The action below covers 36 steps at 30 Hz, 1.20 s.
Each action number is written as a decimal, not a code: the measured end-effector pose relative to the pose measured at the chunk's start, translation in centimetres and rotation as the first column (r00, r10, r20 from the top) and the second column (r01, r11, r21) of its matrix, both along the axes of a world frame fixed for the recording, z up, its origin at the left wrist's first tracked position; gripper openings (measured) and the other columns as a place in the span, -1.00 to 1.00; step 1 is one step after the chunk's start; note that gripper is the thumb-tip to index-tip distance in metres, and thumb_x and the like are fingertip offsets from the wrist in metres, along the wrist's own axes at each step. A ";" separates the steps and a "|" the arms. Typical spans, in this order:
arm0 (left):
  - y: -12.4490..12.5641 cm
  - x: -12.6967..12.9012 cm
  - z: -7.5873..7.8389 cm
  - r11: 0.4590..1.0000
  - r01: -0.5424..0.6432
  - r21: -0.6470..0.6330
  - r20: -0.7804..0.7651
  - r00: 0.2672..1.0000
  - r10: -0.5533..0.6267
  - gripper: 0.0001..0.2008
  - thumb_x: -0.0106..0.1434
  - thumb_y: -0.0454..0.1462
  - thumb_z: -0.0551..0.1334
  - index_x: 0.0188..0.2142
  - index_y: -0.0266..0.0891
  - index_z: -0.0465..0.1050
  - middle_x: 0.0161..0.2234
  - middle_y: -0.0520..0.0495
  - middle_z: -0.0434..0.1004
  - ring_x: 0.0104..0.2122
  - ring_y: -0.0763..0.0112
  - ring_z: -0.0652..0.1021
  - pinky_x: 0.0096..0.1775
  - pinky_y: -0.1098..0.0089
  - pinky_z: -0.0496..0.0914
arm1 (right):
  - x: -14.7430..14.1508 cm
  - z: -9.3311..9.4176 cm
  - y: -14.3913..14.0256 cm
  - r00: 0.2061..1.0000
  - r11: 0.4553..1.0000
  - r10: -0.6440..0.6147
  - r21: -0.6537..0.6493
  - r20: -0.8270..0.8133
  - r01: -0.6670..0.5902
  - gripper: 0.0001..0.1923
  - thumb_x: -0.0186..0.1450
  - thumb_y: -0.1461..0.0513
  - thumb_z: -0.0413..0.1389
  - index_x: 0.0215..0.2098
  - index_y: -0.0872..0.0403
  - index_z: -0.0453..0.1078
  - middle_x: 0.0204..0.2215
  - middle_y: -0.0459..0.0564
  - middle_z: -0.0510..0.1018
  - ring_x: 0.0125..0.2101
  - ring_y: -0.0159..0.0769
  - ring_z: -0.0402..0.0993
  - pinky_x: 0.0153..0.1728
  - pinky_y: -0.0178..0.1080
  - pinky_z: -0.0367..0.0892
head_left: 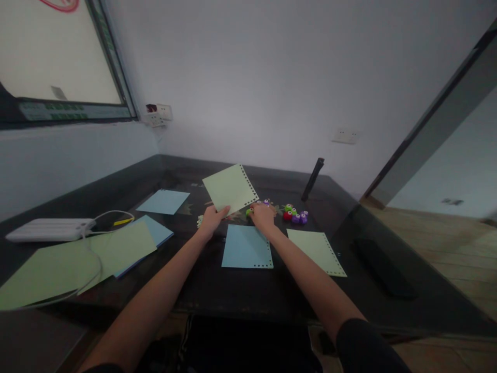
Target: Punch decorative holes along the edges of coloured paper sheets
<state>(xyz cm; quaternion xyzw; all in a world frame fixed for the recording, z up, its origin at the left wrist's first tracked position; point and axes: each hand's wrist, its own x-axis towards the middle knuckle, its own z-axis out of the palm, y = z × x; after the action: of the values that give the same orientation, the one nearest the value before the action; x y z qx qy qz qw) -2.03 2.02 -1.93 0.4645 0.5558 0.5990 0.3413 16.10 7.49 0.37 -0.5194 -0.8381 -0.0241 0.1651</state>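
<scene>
Left hand point(212, 220): pinches lower corner of green sheet point(230, 188), which rises up-right of it at frame centre.
Right hand point(263, 216): closed over small punch point(252, 210), just right of sheet.

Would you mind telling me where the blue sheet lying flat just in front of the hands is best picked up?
Probably at the near left corner of the blue sheet. It lies flat on the dark table; that corner faces the person with bare table around it. The right hand sits by its far right corner, and its right and near edges are perforated, so likely weaker.
</scene>
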 end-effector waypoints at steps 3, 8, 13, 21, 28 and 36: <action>0.2 -0.2 -0.4 1.000 0.004 0.020 -0.002 1.000 -0.004 -0.58 -0.02 -0.02 0.30 -0.37 -0.37 0.51 -0.52 -0.10 0.55 -0.51 0.33 0.52 -0.41 0.37 0.38 | -1.0 -0.4 0.3 0.996 0.998 0.008 0.056 0.089 -0.013 -0.71 0.27 0.18 0.05 -0.11 0.16 0.42 -0.13 0.19 0.52 -0.05 -0.10 0.37 -0.09 -0.16 0.21; 0.3 -0.2 -0.5 1.000 0.007 0.021 -0.007 1.000 -0.007 -0.57 -0.02 -0.02 0.30 -0.36 -0.38 0.51 -0.51 -0.11 0.56 -0.52 0.35 0.51 -0.43 0.38 0.36 | -1.8 -0.9 0.5 0.985 0.995 0.017 0.089 0.171 -0.033 -0.68 0.29 0.13 0.03 -0.14 0.17 0.45 -0.13 0.21 0.53 -0.04 -0.05 0.33 -0.03 -0.09 0.14; 0.3 -0.1 -0.4 1.000 0.001 0.015 0.008 1.000 -0.001 -0.57 -0.05 -0.03 0.32 -0.33 -0.38 0.52 -0.49 -0.10 0.57 -0.52 0.35 0.51 -0.43 0.38 0.37 | -1.7 -1.3 0.0 0.988 0.994 0.030 0.103 0.152 -0.046 -0.63 0.28 0.08 0.04 -0.06 0.13 0.41 -0.13 0.21 0.52 -0.03 -0.04 0.32 -0.04 -0.09 0.13; 0.2 -0.1 -0.5 1.000 0.020 0.018 -0.010 1.000 -0.020 -0.62 0.00 -0.04 0.30 -0.37 -0.36 0.51 -0.56 -0.06 0.55 -0.53 0.36 0.51 -0.43 0.40 0.36 | -1.7 -1.6 0.2 0.992 0.992 0.005 0.124 0.128 -0.021 -0.58 0.24 0.09 0.09 -0.08 0.24 0.41 -0.11 0.29 0.49 -0.05 -0.02 0.32 -0.05 -0.11 0.15; -0.1 0.2 -0.1 1.000 0.017 0.011 -0.006 1.000 -0.017 -0.62 0.00 -0.05 0.30 -0.38 -0.37 0.50 -0.58 -0.05 0.53 -0.55 0.38 0.50 -0.45 0.41 0.34 | -2.0 -1.6 0.2 0.993 0.995 -0.031 0.097 0.111 0.020 -0.54 0.20 0.11 0.13 -0.06 0.28 0.39 -0.07 0.34 0.47 0.01 0.02 0.30 -0.02 -0.10 0.14; -0.6 0.9 0.5 0.999 0.036 -0.003 0.039 0.999 -0.036 -0.63 -0.01 -0.07 0.32 -0.37 -0.38 0.50 -0.56 -0.07 0.55 -0.55 0.36 0.51 -0.47 0.42 0.35 | 0.6 -0.2 -0.2 0.954 0.989 0.039 -0.125 -0.297 -0.080 -0.68 0.16 0.16 0.17 -0.18 0.18 0.36 -0.26 0.19 0.55 -0.20 -0.10 0.47 -0.19 -0.14 0.32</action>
<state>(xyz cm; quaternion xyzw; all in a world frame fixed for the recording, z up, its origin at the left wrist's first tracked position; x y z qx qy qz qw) -1.14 1.37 -1.42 0.4622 0.5415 0.6007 0.3638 16.67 7.27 0.14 -0.5016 -0.8193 0.1152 0.2528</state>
